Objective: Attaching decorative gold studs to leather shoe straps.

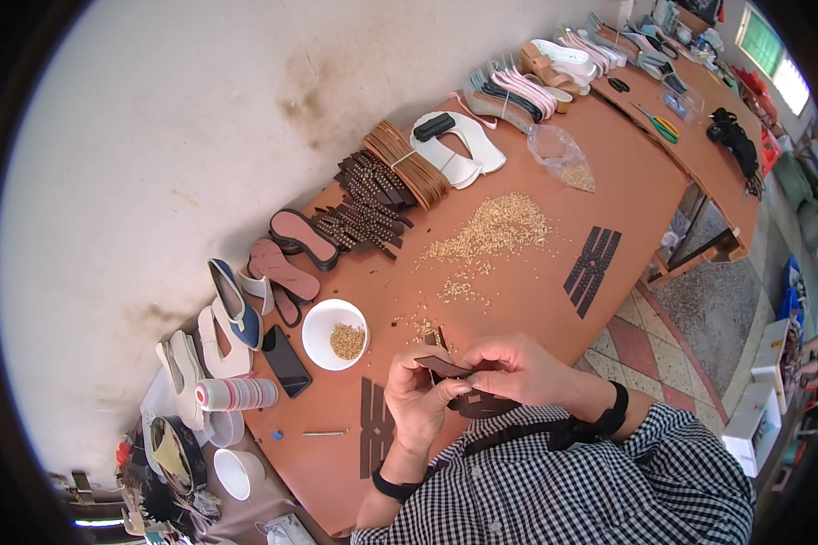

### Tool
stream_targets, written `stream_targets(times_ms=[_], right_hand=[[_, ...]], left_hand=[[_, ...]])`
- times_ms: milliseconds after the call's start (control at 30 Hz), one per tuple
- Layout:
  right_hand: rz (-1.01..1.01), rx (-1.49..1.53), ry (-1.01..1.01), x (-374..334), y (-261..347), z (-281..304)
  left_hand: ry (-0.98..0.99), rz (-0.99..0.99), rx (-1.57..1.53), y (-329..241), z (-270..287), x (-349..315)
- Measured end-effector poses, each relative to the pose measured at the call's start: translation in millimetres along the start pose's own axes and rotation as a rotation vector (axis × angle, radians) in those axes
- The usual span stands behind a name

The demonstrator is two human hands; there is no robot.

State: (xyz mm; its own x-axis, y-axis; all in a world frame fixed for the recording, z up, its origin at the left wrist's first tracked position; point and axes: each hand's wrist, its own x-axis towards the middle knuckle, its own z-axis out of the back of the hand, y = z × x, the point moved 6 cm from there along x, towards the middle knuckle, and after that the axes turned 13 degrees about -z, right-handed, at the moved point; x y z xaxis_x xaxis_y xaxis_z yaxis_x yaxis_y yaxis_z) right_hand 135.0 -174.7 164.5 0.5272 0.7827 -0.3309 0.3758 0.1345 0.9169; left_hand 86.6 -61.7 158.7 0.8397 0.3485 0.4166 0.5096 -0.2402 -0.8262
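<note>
Both hands meet at the table's near edge over a dark brown strap piece (445, 366), apparently a slotted shoe upper. My left hand (415, 392) pinches its left end between thumb and fingers. My right hand (521, 370) is closed on its right side, the thumb pressing near the middle. Part of the piece hangs below my right hand, and my fingers hide much of it. Just beyond my hands, small gold-coloured studs (423, 327) lie scattered. To the left, a white bowl (313, 332) holds more of them. A flat slotted dark piece (371, 418) lies beside my left forearm.
A larger heap of studs (509, 222) spreads mid-table, near a clear plastic bag (559, 150). Another slotted dark piece (593, 271) lies at right. Studded straps (368, 195), soles (284, 270) and shoes line the wall. A phone (287, 361) and striped cup (236, 394) stand left.
</note>
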Motion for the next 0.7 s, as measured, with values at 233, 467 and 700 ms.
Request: stream_targets(times_ms=[233,467,700], right_hand=[[-0.104,0.172,0.079,0.3,-10.4,-2.2],[-0.150,0.287,0.121,1.5,-14.1,-2.2],[-0.161,0.220,0.099,1.5,-16.0,-2.3]], left_hand=[[0.038,0.091,0.000,-1.1,2.5,-1.5],[0.013,0.139,-0.141,-0.2,4.3,1.0],[0.106,0.191,-0.118,7.0,6.6,-5.8]])
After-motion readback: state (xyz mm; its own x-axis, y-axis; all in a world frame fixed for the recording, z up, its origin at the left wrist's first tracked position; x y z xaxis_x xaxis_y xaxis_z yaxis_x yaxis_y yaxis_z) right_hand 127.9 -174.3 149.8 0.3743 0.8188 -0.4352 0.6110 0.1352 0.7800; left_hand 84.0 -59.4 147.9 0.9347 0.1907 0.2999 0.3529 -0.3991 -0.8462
